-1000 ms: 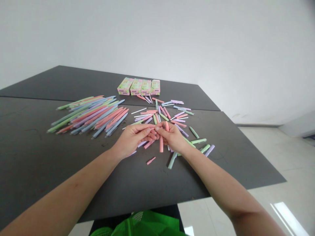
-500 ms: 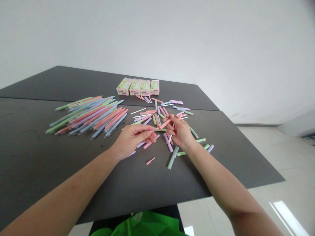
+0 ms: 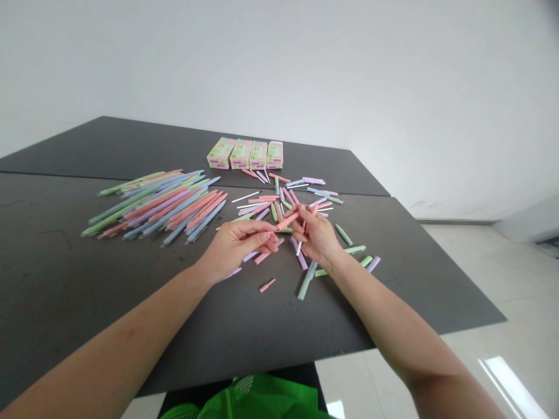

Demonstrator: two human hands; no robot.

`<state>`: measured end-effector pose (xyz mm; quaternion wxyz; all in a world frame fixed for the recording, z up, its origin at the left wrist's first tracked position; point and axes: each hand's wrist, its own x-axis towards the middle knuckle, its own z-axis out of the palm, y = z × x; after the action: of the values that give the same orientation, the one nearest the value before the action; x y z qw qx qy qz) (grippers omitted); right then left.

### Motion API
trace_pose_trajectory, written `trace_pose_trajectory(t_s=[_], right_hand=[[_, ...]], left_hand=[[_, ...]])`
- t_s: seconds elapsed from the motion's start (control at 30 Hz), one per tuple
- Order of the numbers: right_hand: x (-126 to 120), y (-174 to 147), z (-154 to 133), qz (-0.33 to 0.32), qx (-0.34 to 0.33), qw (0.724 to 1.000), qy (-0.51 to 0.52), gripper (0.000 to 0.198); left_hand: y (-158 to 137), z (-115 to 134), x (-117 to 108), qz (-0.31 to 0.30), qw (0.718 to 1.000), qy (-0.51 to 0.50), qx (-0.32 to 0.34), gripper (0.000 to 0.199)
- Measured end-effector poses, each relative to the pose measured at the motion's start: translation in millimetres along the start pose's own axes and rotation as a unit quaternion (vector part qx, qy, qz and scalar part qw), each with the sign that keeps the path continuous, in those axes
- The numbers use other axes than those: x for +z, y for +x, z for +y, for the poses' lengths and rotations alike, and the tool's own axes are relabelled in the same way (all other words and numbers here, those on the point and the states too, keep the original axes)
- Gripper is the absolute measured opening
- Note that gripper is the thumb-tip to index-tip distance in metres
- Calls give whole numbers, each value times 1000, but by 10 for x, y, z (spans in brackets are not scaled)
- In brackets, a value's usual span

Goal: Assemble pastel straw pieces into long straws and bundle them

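My right hand [image 3: 321,235] is closed around a coral pen barrel [image 3: 287,221] that points left. A white pen refill [image 3: 299,247] hangs down from the same hand, and another coral pen part [image 3: 314,209] sticks up by its fingers. My left hand [image 3: 244,244] pinches at the barrel's left end; whatever lies between thumb and finger is too small to make out. Below the hands a small pink pen piece [image 3: 267,285] lies by itself. Loose pen barrels and caps, such as a green one [image 3: 307,282] and a purple one [image 3: 301,261], surround my right hand.
A pile of long pastel pens [image 3: 161,203] lies on the dark table [image 3: 209,343] at left. Several pink-and-green boxes [image 3: 240,154] stand in a row at the back. White refills [image 3: 245,196] and more pen parts are scattered in the middle.
My right hand has shifted slightly left, bringing the coral barrel's end to my left fingertips. The refill has moved along with it. My left hand stays nearly in place.
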<state>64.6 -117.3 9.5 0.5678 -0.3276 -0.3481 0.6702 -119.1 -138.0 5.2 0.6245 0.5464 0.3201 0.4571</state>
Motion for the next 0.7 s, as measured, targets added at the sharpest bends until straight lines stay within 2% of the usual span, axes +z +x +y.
trace_pose_trajectory(t_s=[0.13, 0.3, 0.7], right_hand=[[6, -7, 14, -25, -1, 999, -28, 23], [-17, -14, 45, -14, 1, 997, -72, 28], [-18, -19, 59, -31, 20, 996, -84, 25]], left_hand=[[1, 20, 0, -16, 1000, 17, 6, 17], [-6, 62, 16, -32, 998, 48, 10, 15], [-35, 62, 49, -29, 994, 105, 13, 15]])
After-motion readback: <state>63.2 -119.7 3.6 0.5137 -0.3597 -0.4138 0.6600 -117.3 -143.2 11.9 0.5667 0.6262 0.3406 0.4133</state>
